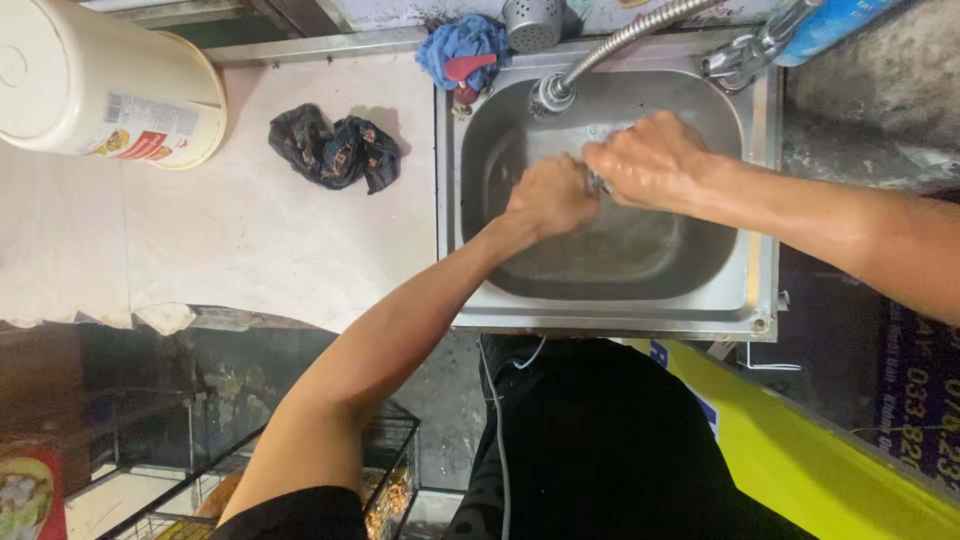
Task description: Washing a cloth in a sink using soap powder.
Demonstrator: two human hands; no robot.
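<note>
1. The pale stone-look countertop (250,240) fills the left of your view, and the rectangular stainless steel sink (765,200) is set into its right end; both your hands are inside that basin
2. A large cream plastic bucket with a printed label (100,85) lies on its side at the far left of the counter, well apart from the sink
3. Your right hand (650,160) is curled over something small at the middle of the basin, fingers closed around it; your left hand (550,195) is closed too and pressed against the same spot, so the hands touch
4. The small greyish thing (597,182) caught between them is almost wholly hidden, and you cannot tell what it is; wet under the tap it is likely to be slippery, so it would want a full-fingered hold, not a fingertip pinch
5. The flexible metal hose tap (620,40) bends down to a head just behind your hands
6. A crumpled dark patterned cloth (335,150) lies on the counter just left of the sink
7. A blue rag (460,45) with a small red-handled item on it sits at the sink's back left corner, beside a perforated metal cup (533,22)
</note>
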